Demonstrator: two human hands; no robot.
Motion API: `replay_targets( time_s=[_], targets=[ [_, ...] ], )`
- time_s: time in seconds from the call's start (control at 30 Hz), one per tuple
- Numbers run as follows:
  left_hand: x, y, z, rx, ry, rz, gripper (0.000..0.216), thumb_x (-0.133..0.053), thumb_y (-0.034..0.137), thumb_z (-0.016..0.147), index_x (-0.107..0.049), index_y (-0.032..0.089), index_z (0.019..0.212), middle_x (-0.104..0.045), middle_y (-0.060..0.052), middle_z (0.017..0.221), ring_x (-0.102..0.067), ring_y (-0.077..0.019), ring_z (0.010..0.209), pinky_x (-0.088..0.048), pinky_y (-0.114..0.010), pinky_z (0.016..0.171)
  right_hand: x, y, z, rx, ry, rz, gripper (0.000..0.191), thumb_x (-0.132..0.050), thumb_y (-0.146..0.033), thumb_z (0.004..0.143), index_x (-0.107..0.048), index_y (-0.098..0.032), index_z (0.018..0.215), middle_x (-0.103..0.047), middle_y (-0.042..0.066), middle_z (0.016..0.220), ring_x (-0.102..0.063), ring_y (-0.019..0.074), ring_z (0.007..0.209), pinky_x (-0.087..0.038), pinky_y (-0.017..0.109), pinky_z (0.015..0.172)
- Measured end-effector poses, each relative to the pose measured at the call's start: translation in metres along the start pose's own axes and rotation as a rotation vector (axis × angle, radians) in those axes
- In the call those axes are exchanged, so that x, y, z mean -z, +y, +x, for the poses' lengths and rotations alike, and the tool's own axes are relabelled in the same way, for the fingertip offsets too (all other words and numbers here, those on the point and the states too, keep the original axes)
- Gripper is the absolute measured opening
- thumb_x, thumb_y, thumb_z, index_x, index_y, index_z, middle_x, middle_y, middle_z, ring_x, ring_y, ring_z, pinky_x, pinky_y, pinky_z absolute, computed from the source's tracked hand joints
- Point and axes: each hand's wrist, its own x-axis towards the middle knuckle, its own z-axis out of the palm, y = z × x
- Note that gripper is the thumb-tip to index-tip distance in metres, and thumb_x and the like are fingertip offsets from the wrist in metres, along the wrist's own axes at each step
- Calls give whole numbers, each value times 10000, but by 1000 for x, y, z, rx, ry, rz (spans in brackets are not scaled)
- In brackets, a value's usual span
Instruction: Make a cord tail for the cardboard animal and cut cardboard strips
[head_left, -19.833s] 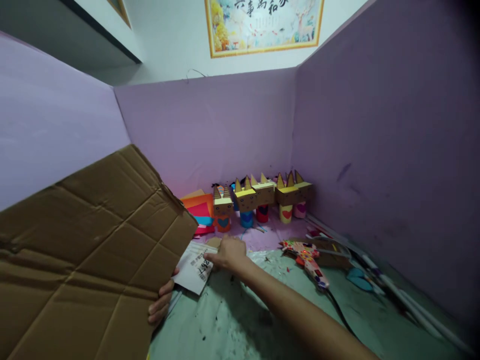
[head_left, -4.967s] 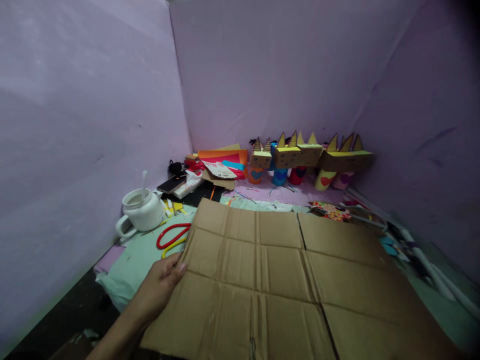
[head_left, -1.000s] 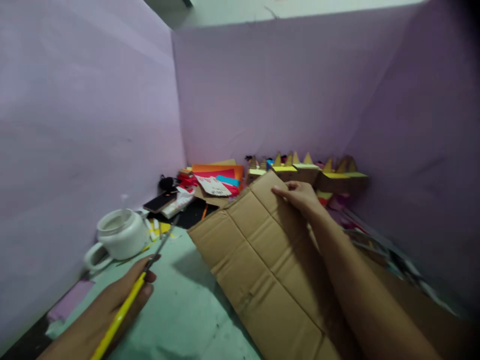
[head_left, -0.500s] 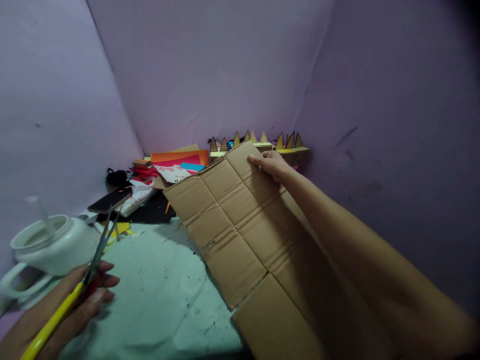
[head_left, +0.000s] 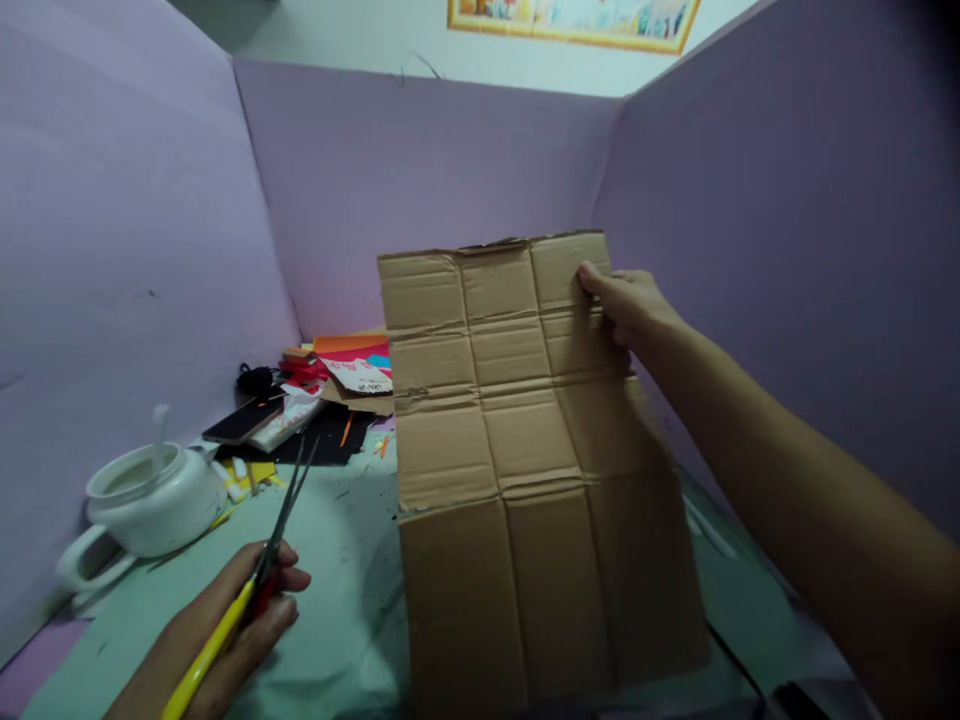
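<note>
My right hand (head_left: 626, 300) pinches the upper right edge of a large creased cardboard sheet (head_left: 525, 430), thumb on the near face. The sheet stands almost upright in front of me, scored into squares by fold lines, with its lower part in shadow. At the lower left, my left hand (head_left: 247, 610) is closed on a pair of scissors (head_left: 281, 525) with yellow and red handles. Their blades point up and away, slightly parted, with nothing between them. A gap separates the scissors from the sheet.
A white teapot (head_left: 161, 510) stands on the green-covered table (head_left: 330, 560) at left. Behind it lie a dark phone (head_left: 244, 420), black paper (head_left: 330, 440) and coloured sheets (head_left: 352, 350). Purple panels (head_left: 427, 170) enclose three sides. A black cable (head_left: 735, 660) runs at lower right.
My right hand has swung the cardboard from a slant to nearly upright, now hiding the spiky cardboard pieces behind. My view has tilted up, showing a picture frame. The left hand still holds the scissors.
</note>
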Motion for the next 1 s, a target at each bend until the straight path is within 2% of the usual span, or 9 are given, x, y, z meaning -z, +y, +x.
replay_targets(
  time_s=[0.1, 0.3, 0.43, 0.6, 0.67, 0.8, 1.0],
  targets=[
    [-3, 3, -2, 25, -66, -83, 521, -526, 644, 617, -466, 247, 948, -641, -29, 816, -582, -185, 633, -388, -215, 407, 7, 16, -3, -64, 23, 28, 239, -629, -422, 677, -593, -192, 625, -654, 54, 717, -603, 200, 675, -438, 266, 511],
    [-19, 2, -8, 46, -185, -177, 512, -576, 593, 623, -437, 239, 966, -637, -31, 832, -511, -141, 523, -389, -229, 427, 3, 39, -13, -137, -32, 53, 277, -633, -442, 671, -615, -167, 702, -662, 57, 711, -605, 178, 624, -452, 257, 500],
    [-38, 5, -16, -7, -182, -231, 465, -582, 535, 643, -423, 239, 964, -614, -13, 810, -513, -137, 548, -388, -232, 478, 0, 37, -22, -194, -61, 89, 239, -628, -406, 696, -616, -167, 692, -671, 59, 720, -609, 176, 620, -455, 252, 499],
    [-56, 16, -26, 12, -84, -223, 404, -590, 478, 620, -461, 231, 911, -554, 14, 692, -524, -155, 581, -405, -251, 538, -2, 34, -32, -210, -97, 159, 190, -609, -356, 724, -624, -167, 713, -682, 65, 776, -624, 175, 655, -464, 248, 510],
    [-58, 19, -28, 35, -71, -240, 384, -594, 467, 613, -466, 225, 882, -528, 22, 658, -507, -149, 565, -402, -248, 527, -2, 35, -35, -191, -97, 179, 187, -613, -358, 720, -619, -173, 700, -683, 60, 777, -629, 177, 671, -467, 248, 518],
    [-58, 22, -30, 96, -130, -299, 384, -602, 468, 617, -446, 224, 870, -456, 44, 592, -429, -110, 478, -340, -210, 420, -2, 35, -39, -173, -91, 214, 172, -604, -339, 729, -605, -180, 664, -682, 53, 753, -631, 173, 696, -469, 234, 533],
    [-57, 21, -28, 147, -177, -389, 413, -627, 458, 614, -414, 235, 889, -397, 73, 557, -367, -80, 409, -311, -195, 374, -5, 33, -43, -167, -97, 234, 157, -588, -317, 735, -595, -173, 671, -676, 46, 755, -626, 160, 682, -471, 227, 543]
  ],
)
